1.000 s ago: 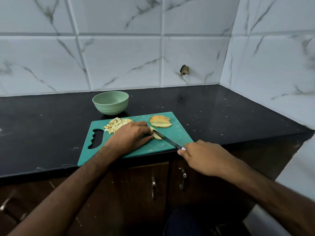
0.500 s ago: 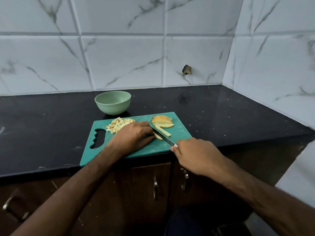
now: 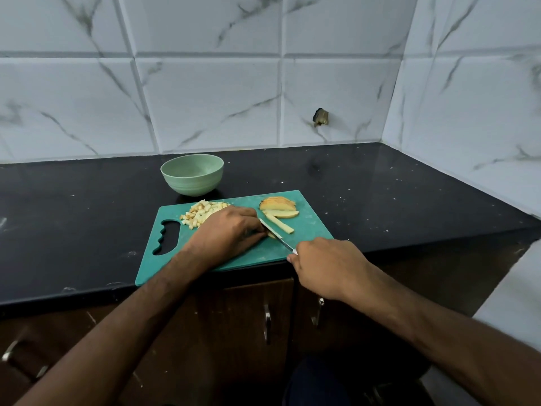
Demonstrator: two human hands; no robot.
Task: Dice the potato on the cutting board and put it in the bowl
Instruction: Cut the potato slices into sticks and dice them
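Potato strip [image 3: 279, 223] beside knife [image 3: 275, 233] on green cutting board [image 3: 310, 230]; right hand [image 3: 328, 266] fingers clenched round handle, left hand [image 3: 227, 234] fingers pressing hidden piece.

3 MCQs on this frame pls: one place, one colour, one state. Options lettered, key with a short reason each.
1. Where is the diced pile?
A. in the bowl
B. on the cutting board, handle-hole side
C. on the counter

2. What colour is the bowl?
A. pale green
B. white
C. black

3. What is the right hand doing?
A. resting open on the counter
B. gripping the knife
C. lifting the bowl

Key:
1 B, the cubes lie on the cutting board beside the left hand.
2 A, pale green against the black counter.
3 B, the knife blade runs from its fist to the potato.
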